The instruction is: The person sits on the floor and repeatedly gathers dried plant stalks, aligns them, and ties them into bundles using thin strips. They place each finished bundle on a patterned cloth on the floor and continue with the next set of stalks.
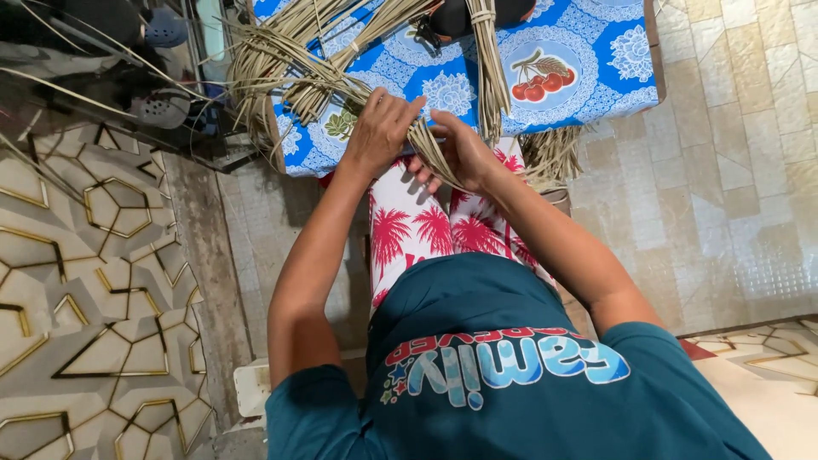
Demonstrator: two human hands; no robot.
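A teal printed shirt [494, 358] is filling the foreground above pale floor tiles [733, 170]; both hands, left hand [381, 132] and right hand [464, 153], are closing around dried straw-coloured palm strips [430, 145] beside the blue floral tablecloth [588, 68].

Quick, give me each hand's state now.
Left hand: closed on the dried leaf strips.
Right hand: holding the same strips from below.

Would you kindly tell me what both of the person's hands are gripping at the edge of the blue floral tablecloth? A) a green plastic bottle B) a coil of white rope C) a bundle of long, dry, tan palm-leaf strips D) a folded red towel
C: the left hand and right hand both close around the bundle of long, dry, tan palm-leaf strips, at the edge of the blue floral tablecloth.
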